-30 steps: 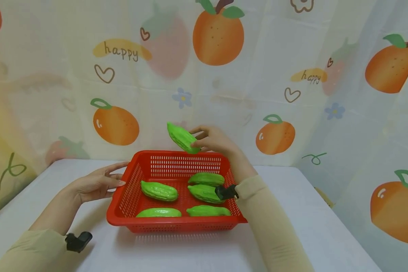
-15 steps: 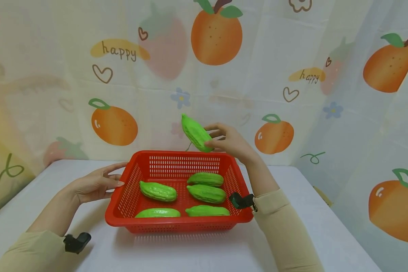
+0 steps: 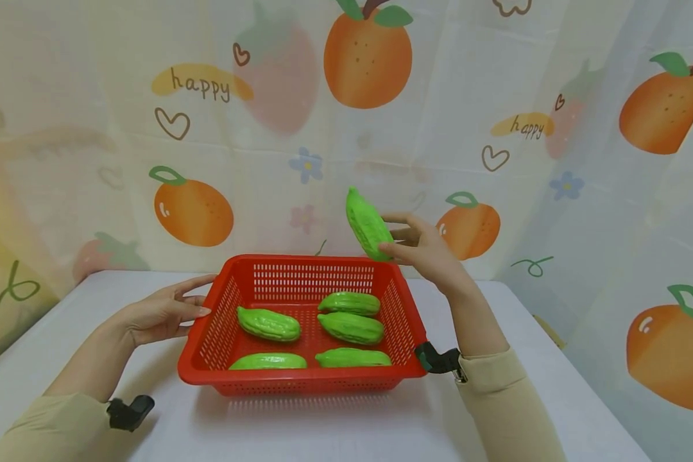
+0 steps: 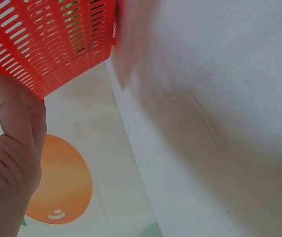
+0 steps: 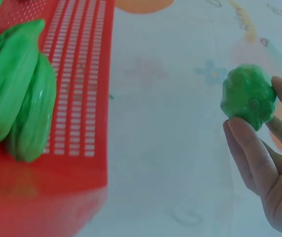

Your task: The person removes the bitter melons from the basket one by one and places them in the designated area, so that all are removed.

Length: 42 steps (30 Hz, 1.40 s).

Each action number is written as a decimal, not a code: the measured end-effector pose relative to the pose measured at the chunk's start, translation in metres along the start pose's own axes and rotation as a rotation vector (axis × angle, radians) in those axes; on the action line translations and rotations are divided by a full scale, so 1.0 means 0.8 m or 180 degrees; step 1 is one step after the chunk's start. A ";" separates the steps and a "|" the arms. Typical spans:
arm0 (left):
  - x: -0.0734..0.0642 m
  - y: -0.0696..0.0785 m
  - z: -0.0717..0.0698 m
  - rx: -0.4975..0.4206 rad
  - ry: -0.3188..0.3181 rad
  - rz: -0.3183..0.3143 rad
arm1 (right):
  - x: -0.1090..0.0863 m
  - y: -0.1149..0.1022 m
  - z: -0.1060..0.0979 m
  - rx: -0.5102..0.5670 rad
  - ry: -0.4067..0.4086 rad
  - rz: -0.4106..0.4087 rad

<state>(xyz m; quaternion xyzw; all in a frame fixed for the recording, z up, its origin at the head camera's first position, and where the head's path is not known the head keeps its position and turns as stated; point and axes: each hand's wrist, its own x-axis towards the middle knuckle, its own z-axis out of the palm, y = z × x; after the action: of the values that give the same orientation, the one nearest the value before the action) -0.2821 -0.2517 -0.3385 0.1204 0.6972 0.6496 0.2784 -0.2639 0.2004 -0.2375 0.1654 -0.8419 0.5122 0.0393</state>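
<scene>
In the head view my right hand (image 3: 424, 250) pinches a light green bitter melon (image 3: 367, 223) between thumb and fingers. It is raised above the back right corner of the red slotted plastic basket (image 3: 300, 376), pointed end up and to the left. The right wrist view shows this bitter melon (image 5: 249, 96) end-on, apart from the basket. My left hand (image 3: 158, 314) grips the basket's left rim; in the left wrist view its fingertips are partly hidden. Inside the basket lie several more bitter melons, one (image 3: 269, 325) on the left and a pair (image 3: 351, 328) stacked close on the right.
The basket stands on a white-covered table (image 3: 531, 378). Behind the table hangs a pale curtain (image 3: 346, 160) printed with oranges and strawberries. Small black wrist mounts (image 3: 129, 412) stick out from both sleeves.
My right hand has carried the bitter melon to the right, from above the basket's back middle to its back right corner, tilting it more upright. The left hand and basket stay put.
</scene>
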 end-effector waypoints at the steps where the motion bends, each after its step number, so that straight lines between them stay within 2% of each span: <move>1: 0.000 0.000 0.000 -0.0002 -0.0007 0.0007 | -0.003 0.003 -0.003 0.0000 0.0040 0.0007; 12: -0.001 0.000 -0.001 -0.0019 -0.0006 -0.0015 | -0.033 0.037 -0.035 -0.0197 0.0401 0.0173; 24: -0.001 -0.003 -0.005 -0.0130 -0.0097 0.0039 | -0.062 0.064 -0.059 -0.0337 0.0564 0.0410; 31: -0.001 -0.002 -0.002 -0.0188 -0.0154 0.0056 | -0.069 0.087 -0.064 -0.0482 0.0634 0.0670; 42: 0.000 0.001 0.000 -0.0115 -0.0095 0.0032 | -0.071 0.132 -0.067 -0.0317 0.0606 0.0942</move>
<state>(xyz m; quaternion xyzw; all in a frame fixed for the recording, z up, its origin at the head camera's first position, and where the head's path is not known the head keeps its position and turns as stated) -0.2822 -0.2513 -0.3381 0.1286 0.6805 0.6615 0.2876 -0.2498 0.3052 -0.3152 -0.0117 -0.8738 0.4834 0.0512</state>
